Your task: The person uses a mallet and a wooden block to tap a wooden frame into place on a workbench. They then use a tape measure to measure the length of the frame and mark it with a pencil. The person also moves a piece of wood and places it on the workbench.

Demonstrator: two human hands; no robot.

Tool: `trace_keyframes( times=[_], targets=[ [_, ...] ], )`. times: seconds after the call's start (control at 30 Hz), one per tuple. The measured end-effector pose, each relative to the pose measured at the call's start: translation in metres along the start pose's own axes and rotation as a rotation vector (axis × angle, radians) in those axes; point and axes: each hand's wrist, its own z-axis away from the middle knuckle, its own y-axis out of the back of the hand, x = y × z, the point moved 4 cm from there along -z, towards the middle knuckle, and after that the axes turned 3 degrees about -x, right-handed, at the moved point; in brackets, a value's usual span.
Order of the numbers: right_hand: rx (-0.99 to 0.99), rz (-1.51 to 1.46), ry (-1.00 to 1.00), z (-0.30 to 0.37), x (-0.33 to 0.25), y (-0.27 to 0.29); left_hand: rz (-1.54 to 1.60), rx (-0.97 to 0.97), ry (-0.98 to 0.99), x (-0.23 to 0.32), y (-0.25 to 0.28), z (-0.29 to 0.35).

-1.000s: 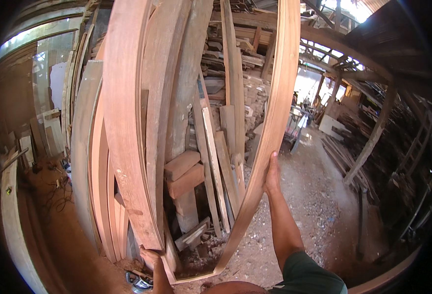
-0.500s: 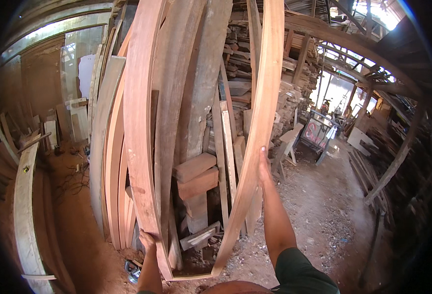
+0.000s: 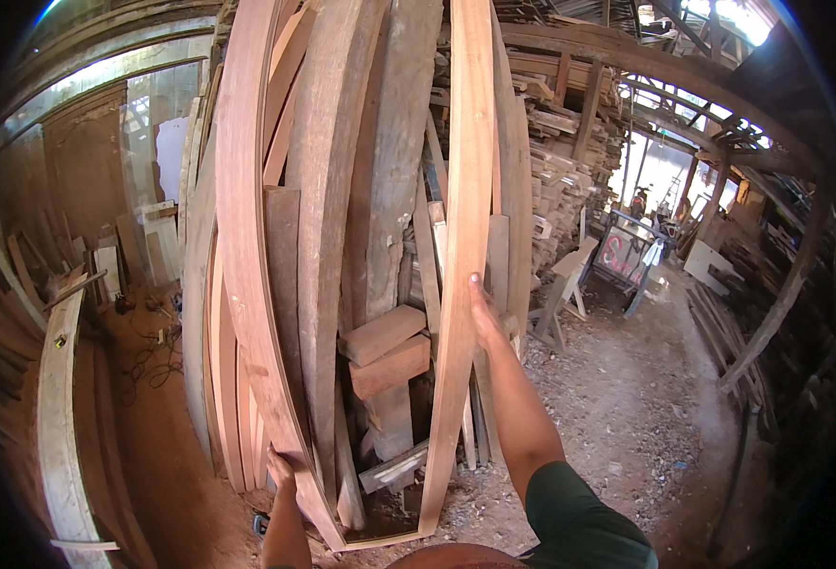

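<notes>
A tall frame of fresh reddish-brown wood (image 3: pixel 470 190) stands upright in front of me. Its two long sides join a short crosspiece near my body, and its top runs out of view. My left hand (image 3: pixel 280 468) grips the outer edge of the left side low down, fingers partly hidden. Higher up, my right hand (image 3: pixel 482 311) is closed on the right side's outer edge, thumb in front and the other fingers hidden behind. Through the frame show grey weathered planks (image 3: pixel 335 190) and stacked short wood blocks (image 3: pixel 390 368).
More boards (image 3: pixel 224 379) lean left of the frame. A long pale beam (image 3: pixel 63 417) lies at far left, with a black cable (image 3: pixel 157 356) on the dirt floor. Piled timber (image 3: pixel 560 190), a dark metal frame (image 3: pixel 622 261) and a slanted post (image 3: pixel 783 294) are on the right.
The right side of the wooden frame has swung left with my right hand, nearing the leaning planks. The left side has shifted slightly left at its upper part. Both hands keep their hold.
</notes>
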Motion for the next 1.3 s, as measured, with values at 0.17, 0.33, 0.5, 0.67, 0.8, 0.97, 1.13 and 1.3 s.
trace_keyframes(
  times=[0.17, 0.33, 0.5, 0.67, 0.8, 0.97, 1.13, 1.3],
  targets=[
    [-0.048, -0.016, -0.011, -0.016, 0.004, -0.021, -0.056, 0.069, 0.039, -0.024, 0.023, -0.032],
    [-0.053, -0.032, 0.045, -0.018, 0.015, -0.007, -0.221, 0.061, 0.072, -0.024, 0.016, -0.009],
    [0.172, -0.019, 0.114, -0.023, 0.042, -0.006, -0.245, 0.086, -0.078, 0.0, 0.067, 0.02],
    [0.488, -0.178, 0.223, 0.048, 0.147, 0.012, -0.441, -0.055, -0.058, 0.039, 0.122, 0.138],
    [0.291, 0.132, 0.222, 0.111, 0.308, 0.036, -0.568, -0.074, -0.142, 0.095, 0.17, 0.194],
    [-0.764, 0.404, -0.39, 0.333, 0.439, -0.061, -0.873, 0.072, -0.539, 0.402, 0.157, 0.256],
    [-1.019, 0.531, -0.849, 0.534, 0.443, -0.061, -0.87, 0.206, -1.326, 0.597, 0.103, 0.36],
    [-1.347, 0.661, -0.64, 0.61, 0.439, -0.12, -1.058, 0.272, -1.798, 0.641, 0.181, 0.431]
  ],
)
